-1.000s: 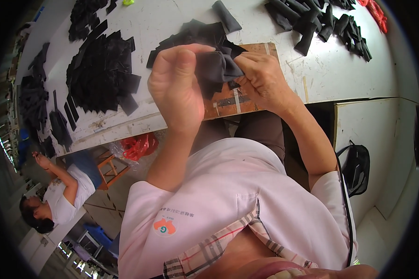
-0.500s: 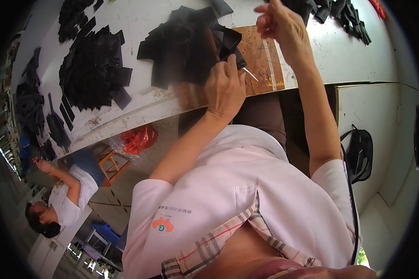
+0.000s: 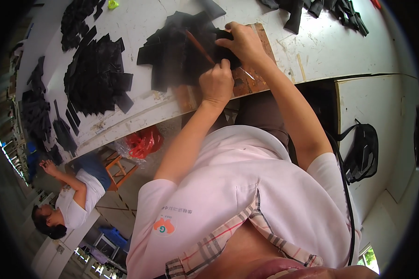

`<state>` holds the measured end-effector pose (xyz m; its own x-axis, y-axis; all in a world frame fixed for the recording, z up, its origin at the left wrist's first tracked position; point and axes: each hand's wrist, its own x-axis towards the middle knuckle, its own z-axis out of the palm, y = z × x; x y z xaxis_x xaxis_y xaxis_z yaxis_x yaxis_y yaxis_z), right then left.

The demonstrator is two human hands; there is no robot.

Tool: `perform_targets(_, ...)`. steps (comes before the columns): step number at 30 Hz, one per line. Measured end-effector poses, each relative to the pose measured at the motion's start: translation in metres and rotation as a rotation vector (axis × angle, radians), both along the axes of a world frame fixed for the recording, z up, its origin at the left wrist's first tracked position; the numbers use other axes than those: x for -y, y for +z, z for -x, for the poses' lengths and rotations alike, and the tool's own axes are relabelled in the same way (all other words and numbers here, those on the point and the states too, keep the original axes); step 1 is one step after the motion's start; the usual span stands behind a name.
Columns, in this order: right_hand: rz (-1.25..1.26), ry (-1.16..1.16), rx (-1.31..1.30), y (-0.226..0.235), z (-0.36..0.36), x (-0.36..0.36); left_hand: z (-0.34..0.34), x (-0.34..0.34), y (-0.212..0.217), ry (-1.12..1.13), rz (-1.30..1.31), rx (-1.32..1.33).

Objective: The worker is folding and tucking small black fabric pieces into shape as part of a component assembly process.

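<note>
My left hand [image 3: 217, 85] is closed in a fist at the near edge of a pile of black fabric pieces [image 3: 170, 53]. It grips a thin brown stick [image 3: 199, 46] that slants up and left over the pile; its kind is not clear. Bent over the pile's right side, my right hand [image 3: 244, 44] has its thumb and fingers on a black fabric piece [image 3: 223, 34]. Under both hands lies a worn brown board [image 3: 260, 42]. A thin pale strip [image 3: 247, 73] shows on it, right of my left hand.
More black pieces lie in heaps at the left [image 3: 95, 74] and far right [image 3: 293, 16] of the white table [image 3: 321, 51]. Below the table edge are a red plastic bag [image 3: 146, 142] and a wooden stool [image 3: 118, 169]. Another person [image 3: 81, 190] sits at left; a black bag [image 3: 362, 153] hangs at right.
My right hand has come left and nearer, from above the table onto the pile's right side. My left hand has shifted slightly left, and the brown stick now slants more.
</note>
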<state>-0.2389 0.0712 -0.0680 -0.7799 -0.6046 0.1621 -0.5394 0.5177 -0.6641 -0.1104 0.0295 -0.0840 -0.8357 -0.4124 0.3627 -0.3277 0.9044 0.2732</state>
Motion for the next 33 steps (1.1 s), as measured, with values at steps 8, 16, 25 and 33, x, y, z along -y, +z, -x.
perform_targets(8,0.259,-0.078,0.640,0.018,0.003,-0.039,-0.016,-0.004,0.032,0.019,-0.763,-0.119)
perform_targets(16,0.567,0.004,1.109,0.040,-0.075,-0.086,-0.001,-0.003,0.064,-0.043,-1.803,-0.503)
perform_targets(25,0.451,0.240,0.968,0.075,-0.080,-0.085,-0.032,0.014,0.091,-0.234,-1.322,-0.055)
perform_targets(33,0.201,0.125,-0.041,0.066,-0.097,-0.076,-0.073,-0.009,0.109,0.097,-1.398,-0.384)
